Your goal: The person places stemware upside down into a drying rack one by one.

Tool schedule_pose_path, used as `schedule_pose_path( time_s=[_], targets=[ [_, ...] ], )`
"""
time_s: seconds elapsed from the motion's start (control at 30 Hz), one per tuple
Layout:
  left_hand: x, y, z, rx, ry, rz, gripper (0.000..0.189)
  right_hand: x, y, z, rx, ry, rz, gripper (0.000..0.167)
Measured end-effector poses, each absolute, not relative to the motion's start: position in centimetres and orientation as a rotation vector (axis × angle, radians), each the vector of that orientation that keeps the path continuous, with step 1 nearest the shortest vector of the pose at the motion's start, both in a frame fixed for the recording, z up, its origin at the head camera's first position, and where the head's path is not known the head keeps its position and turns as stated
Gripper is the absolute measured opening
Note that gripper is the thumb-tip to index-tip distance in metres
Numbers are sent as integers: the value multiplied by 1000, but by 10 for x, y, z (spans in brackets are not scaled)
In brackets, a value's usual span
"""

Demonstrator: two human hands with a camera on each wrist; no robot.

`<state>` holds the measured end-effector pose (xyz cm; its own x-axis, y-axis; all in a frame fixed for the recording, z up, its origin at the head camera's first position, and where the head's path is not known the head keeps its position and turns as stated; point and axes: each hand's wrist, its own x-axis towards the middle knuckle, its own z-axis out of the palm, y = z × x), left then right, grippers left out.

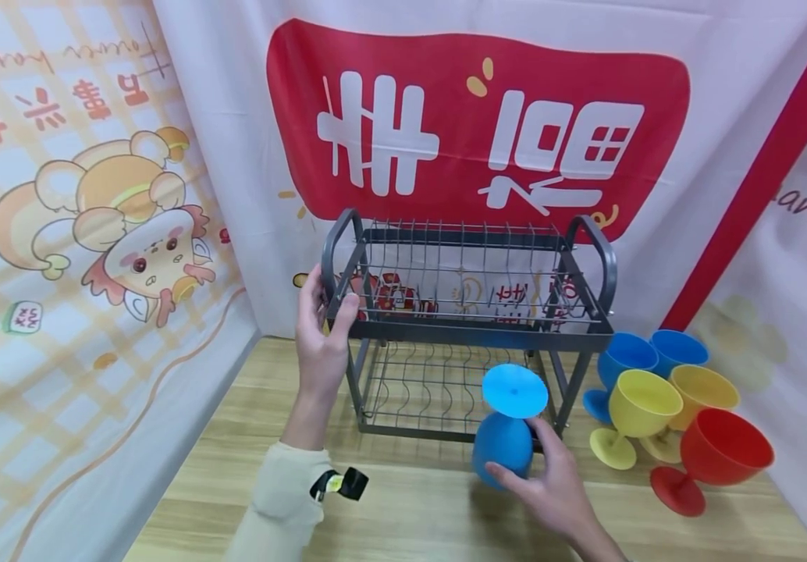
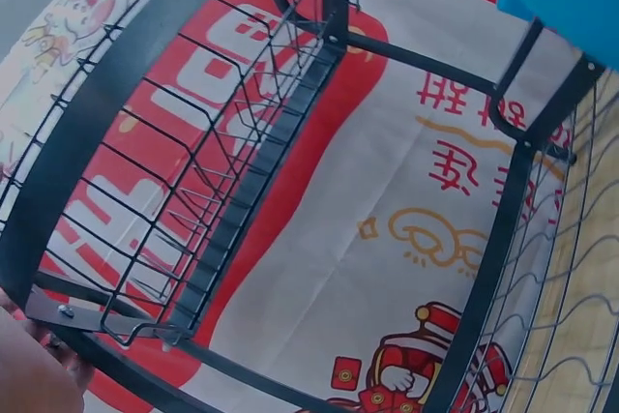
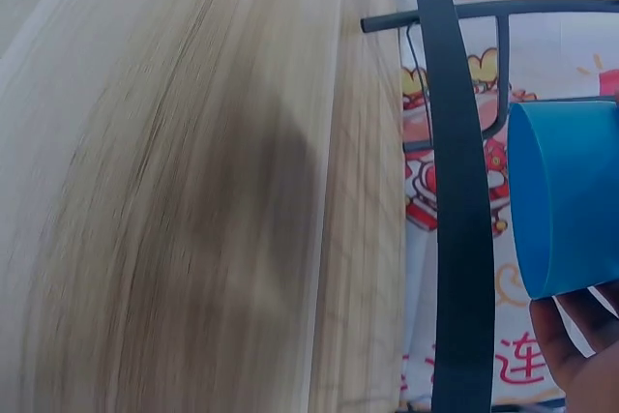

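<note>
Cloth with pictures hangs around a wooden table (image 1: 403, 507). On the left cloth (image 1: 59, 328) is a cartoon animal (image 1: 154, 250), drawn upside down. Next comes the person's left hand (image 1: 322, 343), below it a pale sleeve (image 1: 284, 484) and a black strap (image 1: 318, 485). This hand grips the top left front corner of a dark metal rack (image 1: 474, 334), with the thumb in front. The rack has two wire shelves and stands by the table's back edge. Behind it, the back cloth (image 1: 221, 86) has a big red patch (image 1: 460, 94) with white writing. In front of the rack's right part is a blue cup (image 1: 503, 449), upside down above the table, its round foot on top. The right hand (image 1: 551, 484) holds it by the side, between thumb and fingers. Toward the table's right edge, five cups stand upright close together: two blue cups (image 1: 628, 355) at the back, two yellow cups (image 1: 645, 402) in the middle, and one red cup (image 1: 727, 449) in front.
</note>
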<state>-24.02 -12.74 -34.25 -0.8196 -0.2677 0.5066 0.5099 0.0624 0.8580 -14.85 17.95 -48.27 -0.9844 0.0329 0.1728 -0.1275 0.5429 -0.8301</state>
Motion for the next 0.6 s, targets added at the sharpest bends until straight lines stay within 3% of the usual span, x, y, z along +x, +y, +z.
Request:
schedule_pose_path(
  time_s=[0.23,0.6],
  targets=[
    [-246,-129,-336,-243,-1850,-1805,68,-139,208,-477,-66,-2743,1318,99],
    [-251,-129,-340,-306,-1839,-1785,69,-128,264,-467,-182,-2654,1100,99]
  ],
)
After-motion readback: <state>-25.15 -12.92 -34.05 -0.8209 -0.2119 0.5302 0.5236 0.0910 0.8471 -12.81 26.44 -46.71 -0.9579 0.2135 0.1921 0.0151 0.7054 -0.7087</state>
